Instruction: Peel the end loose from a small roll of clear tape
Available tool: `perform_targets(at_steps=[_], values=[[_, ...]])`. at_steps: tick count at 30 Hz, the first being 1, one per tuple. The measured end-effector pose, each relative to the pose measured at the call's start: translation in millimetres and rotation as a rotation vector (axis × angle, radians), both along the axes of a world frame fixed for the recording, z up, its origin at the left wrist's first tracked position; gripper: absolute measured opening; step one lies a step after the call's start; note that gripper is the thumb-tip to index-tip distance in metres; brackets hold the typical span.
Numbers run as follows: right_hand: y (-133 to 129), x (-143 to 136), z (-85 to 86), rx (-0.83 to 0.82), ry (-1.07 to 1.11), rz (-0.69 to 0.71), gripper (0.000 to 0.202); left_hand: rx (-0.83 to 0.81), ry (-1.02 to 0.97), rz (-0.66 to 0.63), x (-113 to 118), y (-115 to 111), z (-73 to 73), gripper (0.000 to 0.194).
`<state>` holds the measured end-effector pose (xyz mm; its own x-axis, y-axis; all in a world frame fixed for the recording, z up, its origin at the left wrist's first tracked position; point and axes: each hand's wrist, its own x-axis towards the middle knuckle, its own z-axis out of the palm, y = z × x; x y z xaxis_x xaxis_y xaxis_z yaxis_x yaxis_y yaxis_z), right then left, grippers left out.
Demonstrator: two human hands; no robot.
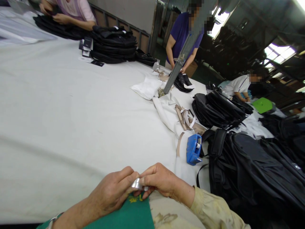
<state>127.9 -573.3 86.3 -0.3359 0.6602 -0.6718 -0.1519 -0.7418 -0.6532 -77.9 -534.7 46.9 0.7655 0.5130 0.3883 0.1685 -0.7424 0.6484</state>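
Close to my body, at the near edge of the white-covered table [78, 127], my two hands meet. A small shiny silver piece [136, 184] shows between them; its exact kind is too small to make out. My left hand [113, 190] has its fingers closed on the left side of this piece. From the right, my right hand [159, 179] pinches it between thumb and fingers. A bit of something white [146, 188] peeks out under the right fingers. Below the hands is a green apron [128, 211] with yellow marks.
A blue tape dispenser [193, 149] stands right of my hands. Black backpacks [250, 171] fill the right side, with more bags [219, 108] behind. A metal post [178, 63] rises from the table. Black bags [114, 44] are stacked far left. Several people work around.
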Motion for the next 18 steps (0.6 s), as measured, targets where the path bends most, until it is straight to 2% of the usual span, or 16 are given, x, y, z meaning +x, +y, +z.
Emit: perform_targets(at_steps=[4,9,12,18], values=[[1.0,-0.1,3.4,-0.002,-0.009,0.009,0.041,0.008,-0.019,-0.007,-0.2,0.5,-1.3,0.015],[2.2,-0.9,7.8,0.012,-0.042,0.024,0.032,0.006,-0.006,-0.017,-1.3,1.4,-2.5,0.017],[1.6,-2.8,4.6,0.02,-0.066,0.031,0.028,0.003,0.004,-0.016,-2.1,1.3,-3.7,0.017],[-0.6,-5.2,-0.4,-0.044,-0.092,-0.04,0.027,0.004,0.019,-0.02,-2.0,1.3,-3.5,0.017]])
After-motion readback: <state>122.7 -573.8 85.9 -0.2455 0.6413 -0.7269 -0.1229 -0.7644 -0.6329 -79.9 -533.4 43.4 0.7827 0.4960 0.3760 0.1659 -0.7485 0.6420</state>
